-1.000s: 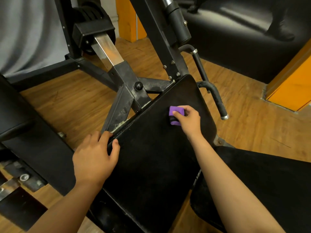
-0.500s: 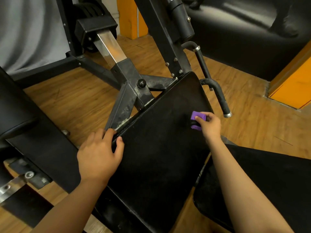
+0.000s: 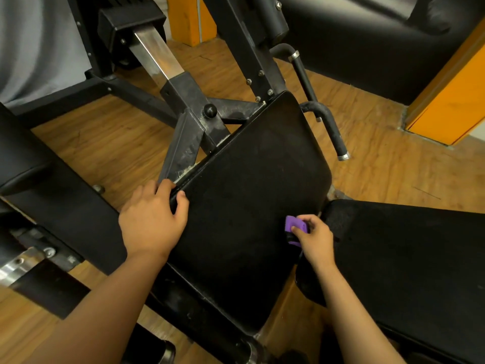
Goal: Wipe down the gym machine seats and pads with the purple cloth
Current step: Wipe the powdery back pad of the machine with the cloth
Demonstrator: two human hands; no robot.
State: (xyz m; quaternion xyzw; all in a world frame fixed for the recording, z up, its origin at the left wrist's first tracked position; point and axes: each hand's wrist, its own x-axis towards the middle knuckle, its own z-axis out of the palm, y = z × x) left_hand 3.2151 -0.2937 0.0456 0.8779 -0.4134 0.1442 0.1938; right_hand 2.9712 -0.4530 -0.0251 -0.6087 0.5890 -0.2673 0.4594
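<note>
Right hand (image 3: 316, 240) pinches the purple cloth (image 3: 296, 225) on the black pad (image 3: 249, 179), most of which lies up-left of it; left hand (image 3: 149, 222) grips the pad's opposite rim.

Wooden floor (image 3: 380, 179), orange pillar (image 3: 451, 101) at right, black couch (image 3: 354, 35) behind, grey curtain (image 3: 39, 48) left

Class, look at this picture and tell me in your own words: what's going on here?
A person is wiping down a gym machine. The right hand grips a folded purple cloth against the lower right edge of the black pad, close to the neighbouring seat. The left hand grips the pad's left edge, apparently to steady it.
</note>
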